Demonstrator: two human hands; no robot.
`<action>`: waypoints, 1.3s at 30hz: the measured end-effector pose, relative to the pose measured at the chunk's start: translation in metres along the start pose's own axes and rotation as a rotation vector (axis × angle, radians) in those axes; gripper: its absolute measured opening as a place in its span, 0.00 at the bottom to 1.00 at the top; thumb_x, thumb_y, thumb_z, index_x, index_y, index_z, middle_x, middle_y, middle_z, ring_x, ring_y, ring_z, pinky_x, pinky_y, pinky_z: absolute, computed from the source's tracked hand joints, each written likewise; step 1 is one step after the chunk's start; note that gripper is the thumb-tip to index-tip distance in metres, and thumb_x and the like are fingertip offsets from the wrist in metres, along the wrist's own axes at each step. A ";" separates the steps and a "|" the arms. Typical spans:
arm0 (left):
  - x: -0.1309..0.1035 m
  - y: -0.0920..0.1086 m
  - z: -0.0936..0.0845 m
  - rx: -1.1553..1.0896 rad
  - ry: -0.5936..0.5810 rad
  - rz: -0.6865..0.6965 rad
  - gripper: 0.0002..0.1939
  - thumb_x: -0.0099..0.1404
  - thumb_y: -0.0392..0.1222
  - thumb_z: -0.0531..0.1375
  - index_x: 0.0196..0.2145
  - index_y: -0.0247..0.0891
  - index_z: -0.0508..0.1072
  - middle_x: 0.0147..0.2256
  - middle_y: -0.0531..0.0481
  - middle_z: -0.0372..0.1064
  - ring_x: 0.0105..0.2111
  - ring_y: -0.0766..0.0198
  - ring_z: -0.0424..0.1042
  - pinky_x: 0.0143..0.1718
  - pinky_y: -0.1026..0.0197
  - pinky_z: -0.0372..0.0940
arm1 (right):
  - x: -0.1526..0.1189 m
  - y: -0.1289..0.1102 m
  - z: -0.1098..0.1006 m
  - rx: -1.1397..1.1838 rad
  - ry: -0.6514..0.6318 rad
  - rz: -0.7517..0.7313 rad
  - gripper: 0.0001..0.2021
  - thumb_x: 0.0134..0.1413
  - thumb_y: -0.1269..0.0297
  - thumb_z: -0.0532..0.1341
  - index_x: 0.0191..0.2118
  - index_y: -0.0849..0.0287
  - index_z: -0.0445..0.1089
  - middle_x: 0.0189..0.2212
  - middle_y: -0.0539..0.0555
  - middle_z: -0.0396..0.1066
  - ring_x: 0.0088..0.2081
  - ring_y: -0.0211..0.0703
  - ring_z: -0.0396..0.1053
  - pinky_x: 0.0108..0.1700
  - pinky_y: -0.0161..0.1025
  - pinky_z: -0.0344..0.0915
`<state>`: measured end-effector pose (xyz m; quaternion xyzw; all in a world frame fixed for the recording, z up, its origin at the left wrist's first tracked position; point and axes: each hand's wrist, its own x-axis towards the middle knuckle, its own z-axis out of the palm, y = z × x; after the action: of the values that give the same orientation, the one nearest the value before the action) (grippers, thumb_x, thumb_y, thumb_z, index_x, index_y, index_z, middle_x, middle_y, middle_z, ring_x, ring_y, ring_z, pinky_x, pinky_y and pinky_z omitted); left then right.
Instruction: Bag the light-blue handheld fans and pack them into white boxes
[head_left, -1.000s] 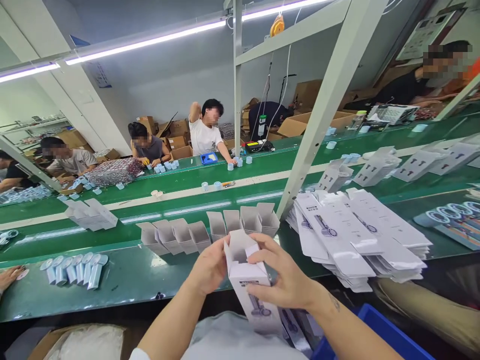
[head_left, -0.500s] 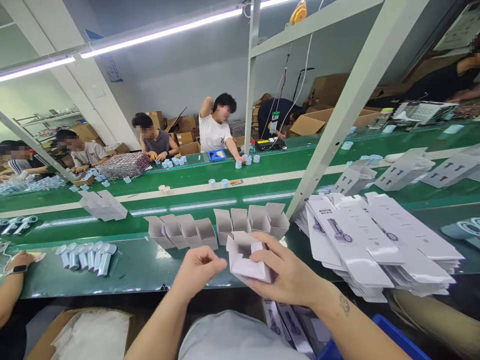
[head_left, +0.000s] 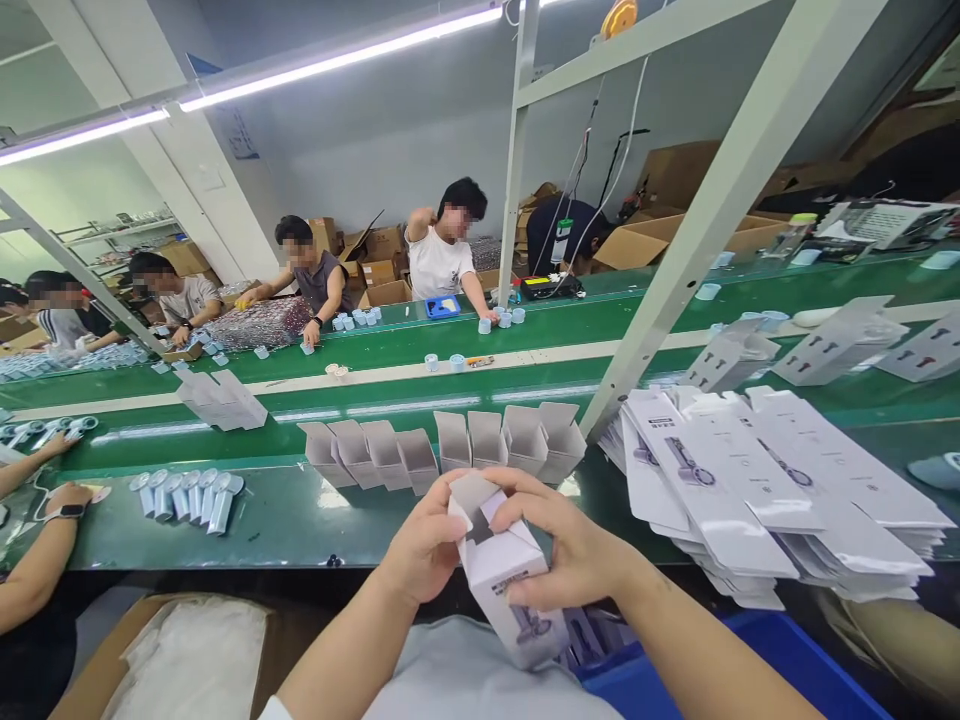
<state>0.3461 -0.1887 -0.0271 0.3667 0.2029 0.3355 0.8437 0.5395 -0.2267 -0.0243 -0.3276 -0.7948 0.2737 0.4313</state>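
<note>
While both hands (head_left: pixel 426 535) clasp a white carton (head_left: pixel 501 556) | its dark heading (head_left: pixel 511 577) looks unreadable | device picture (head_left: pixel 533 627) printed below

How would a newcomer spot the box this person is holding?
Find the long green bench crossing the view, then the open white boxes lined up mid-picture. Nearer the camera, between the left hand and right hand, is the held box, open at the top. Its near side shows a printed picture, while the lined-up boxes' visible sides look plain.
</note>
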 end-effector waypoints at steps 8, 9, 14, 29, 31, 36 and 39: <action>-0.005 0.004 0.006 0.064 0.182 -0.011 0.29 0.49 0.34 0.66 0.50 0.43 0.72 0.49 0.47 0.71 0.42 0.57 0.70 0.40 0.60 0.64 | -0.001 -0.023 0.007 -0.142 -0.078 0.150 0.21 0.47 0.58 0.67 0.48 0.56 0.67 0.59 0.61 0.47 0.57 0.55 0.59 0.59 0.48 0.60; -0.005 0.000 0.007 0.084 0.259 0.029 0.24 0.49 0.36 0.66 0.47 0.41 0.74 0.46 0.47 0.73 0.40 0.58 0.71 0.38 0.60 0.64 | -0.004 -0.030 0.014 -0.234 -0.060 0.170 0.22 0.51 0.60 0.65 0.52 0.56 0.65 0.58 0.62 0.50 0.57 0.54 0.59 0.58 0.49 0.61; -0.011 -0.015 0.004 0.366 0.467 0.191 0.15 0.57 0.43 0.61 0.42 0.40 0.78 0.48 0.45 0.72 0.48 0.53 0.69 0.47 0.56 0.63 | -0.014 -0.039 0.053 -0.495 0.187 0.219 0.34 0.50 0.61 0.65 0.61 0.59 0.51 0.58 0.67 0.54 0.58 0.62 0.57 0.55 0.57 0.64; -0.010 -0.024 0.001 0.158 0.184 0.002 0.25 0.52 0.34 0.64 0.48 0.41 0.66 0.43 0.47 0.66 0.37 0.63 0.69 0.37 0.61 0.64 | -0.026 -0.017 0.043 -0.033 0.074 0.417 0.40 0.40 0.67 0.67 0.60 0.52 0.49 0.55 0.58 0.61 0.50 0.50 0.66 0.49 0.43 0.66; -0.012 -0.026 0.004 0.230 0.202 0.010 0.26 0.52 0.32 0.62 0.49 0.42 0.63 0.43 0.48 0.65 0.36 0.64 0.68 0.35 0.62 0.64 | -0.026 -0.015 0.038 0.007 0.034 0.388 0.40 0.39 0.69 0.67 0.60 0.51 0.51 0.55 0.57 0.61 0.50 0.49 0.67 0.49 0.42 0.66; -0.013 -0.030 0.007 0.379 0.229 0.053 0.25 0.54 0.29 0.58 0.49 0.43 0.61 0.43 0.48 0.65 0.36 0.65 0.68 0.37 0.62 0.64 | -0.033 -0.002 0.031 0.010 0.024 0.256 0.43 0.37 0.70 0.68 0.61 0.52 0.49 0.56 0.59 0.60 0.53 0.52 0.64 0.53 0.44 0.63; -0.014 -0.031 0.008 0.460 0.235 0.058 0.23 0.54 0.30 0.58 0.48 0.43 0.62 0.44 0.48 0.66 0.37 0.65 0.68 0.39 0.61 0.64 | -0.036 0.002 0.029 -0.004 0.020 0.226 0.44 0.36 0.69 0.69 0.61 0.51 0.49 0.55 0.58 0.60 0.53 0.51 0.64 0.53 0.44 0.63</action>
<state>0.3537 -0.2178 -0.0439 0.5133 0.3597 0.3448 0.6988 0.5299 -0.2570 -0.0575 -0.4187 -0.7490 0.3156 0.4050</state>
